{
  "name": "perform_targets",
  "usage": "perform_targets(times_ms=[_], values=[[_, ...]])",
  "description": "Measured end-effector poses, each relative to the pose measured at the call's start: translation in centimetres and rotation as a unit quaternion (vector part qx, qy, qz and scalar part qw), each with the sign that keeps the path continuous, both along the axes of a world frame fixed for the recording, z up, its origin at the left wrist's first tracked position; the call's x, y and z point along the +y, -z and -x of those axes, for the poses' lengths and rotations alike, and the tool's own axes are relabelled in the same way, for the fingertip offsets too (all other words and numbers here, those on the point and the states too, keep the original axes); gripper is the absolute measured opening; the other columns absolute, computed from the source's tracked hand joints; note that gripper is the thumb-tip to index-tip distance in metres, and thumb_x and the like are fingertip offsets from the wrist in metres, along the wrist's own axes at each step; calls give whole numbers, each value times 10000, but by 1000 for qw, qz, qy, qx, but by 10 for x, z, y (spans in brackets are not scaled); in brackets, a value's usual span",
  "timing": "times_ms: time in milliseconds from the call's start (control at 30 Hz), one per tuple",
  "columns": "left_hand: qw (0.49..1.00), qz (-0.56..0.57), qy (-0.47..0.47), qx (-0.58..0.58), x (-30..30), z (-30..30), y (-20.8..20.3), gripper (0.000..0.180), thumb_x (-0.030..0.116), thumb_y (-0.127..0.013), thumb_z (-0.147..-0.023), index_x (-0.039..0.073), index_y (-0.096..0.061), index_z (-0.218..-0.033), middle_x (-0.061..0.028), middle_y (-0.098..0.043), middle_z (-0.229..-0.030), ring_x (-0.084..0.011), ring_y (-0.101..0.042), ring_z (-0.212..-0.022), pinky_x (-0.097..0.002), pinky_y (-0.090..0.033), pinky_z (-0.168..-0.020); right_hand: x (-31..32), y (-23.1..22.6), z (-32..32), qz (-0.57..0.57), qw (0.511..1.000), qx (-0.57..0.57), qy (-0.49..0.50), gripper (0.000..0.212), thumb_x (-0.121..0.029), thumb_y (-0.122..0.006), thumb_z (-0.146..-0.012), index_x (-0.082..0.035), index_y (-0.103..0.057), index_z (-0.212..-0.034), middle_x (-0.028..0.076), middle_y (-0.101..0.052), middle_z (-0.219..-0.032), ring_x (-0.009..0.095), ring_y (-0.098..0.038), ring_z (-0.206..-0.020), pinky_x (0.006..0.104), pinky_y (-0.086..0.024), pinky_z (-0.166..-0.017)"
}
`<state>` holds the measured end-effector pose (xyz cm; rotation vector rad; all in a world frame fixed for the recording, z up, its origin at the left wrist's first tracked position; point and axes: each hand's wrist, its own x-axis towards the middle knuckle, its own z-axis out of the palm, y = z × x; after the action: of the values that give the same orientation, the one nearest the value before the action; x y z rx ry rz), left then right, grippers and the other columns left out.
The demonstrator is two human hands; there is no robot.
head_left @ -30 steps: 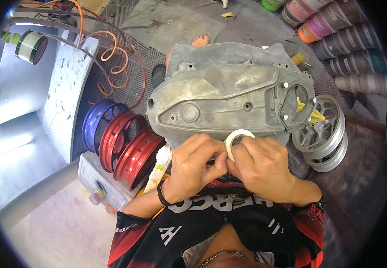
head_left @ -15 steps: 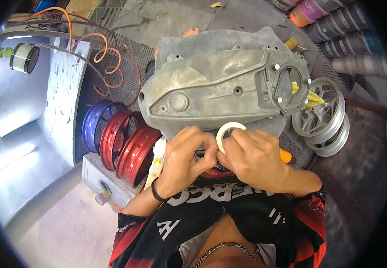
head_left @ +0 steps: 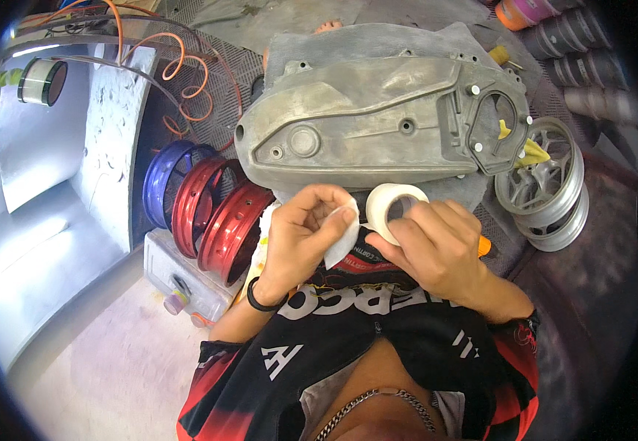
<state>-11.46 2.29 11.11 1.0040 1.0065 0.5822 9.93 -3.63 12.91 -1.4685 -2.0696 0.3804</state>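
My right hand [head_left: 440,250] is closed around a cream-white roll of masking tape [head_left: 380,209], with fingers hooked into its core. Pinched between the thumb and fingers of my left hand [head_left: 295,234] is a short white strip of tape [head_left: 344,242], its lower end hanging free. The two hands are close together, in front of my shirt. Just beyond them lies a large grey metal engine cover [head_left: 355,132]. White plugs [head_left: 474,90] stick up around its opening at the right end.
The cover rests on a grey cloth [head_left: 289,55]. Red wheel rims [head_left: 234,235] and a blue rim [head_left: 164,180] stand at left, silver rims [head_left: 547,198] at right. Stacked cans [head_left: 572,33] fill the far right. An orange coiled hose [head_left: 201,81] and a pale curved panel [head_left: 43,140] are at left.
A strip of tape now shows in my left hand, and the roll has turned so its side and core show. My hands are slightly farther apart. The whole view has shifted a little.
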Motion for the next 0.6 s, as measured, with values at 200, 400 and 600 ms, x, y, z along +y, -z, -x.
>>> perform_targets(times_ms=[200,400,600], values=[[992,-48,-96,-60,5,0,-3,225,-39,-659,-963,-35,-623,-1185,-90,-717,-1074,-122,-689,-970,-254,-557,-826,-11,11,-6,-20,998,-8,-52,179,-178,-766,-722,-81,-664,-833,17,-548,-775,179,-561,-652,335,-414,-577],[986,-88,-106,-98,18,3,-7,271,-89,-666,-927,-30,-624,-1188,-153,-680,-1192,-163,-663,-1065,-281,-531,-915,-15,19,-12,26,996,-8,-81,185,-210,-740,-747,-76,-671,-853,24,-551,-790,188,-562,-684,330,-434,-607],[977,-58,-4,-204,18,-7,-13,266,-115,-647,-918,-24,-633,-1168,-216,-573,-1355,-195,-648,-1118,-323,-535,-955,14,-10,-28,29,970,241,-12,326,-249,-865,-795,-34,-711,-985,110,-693,-879,249,-685,-746,350,-526,-630]])
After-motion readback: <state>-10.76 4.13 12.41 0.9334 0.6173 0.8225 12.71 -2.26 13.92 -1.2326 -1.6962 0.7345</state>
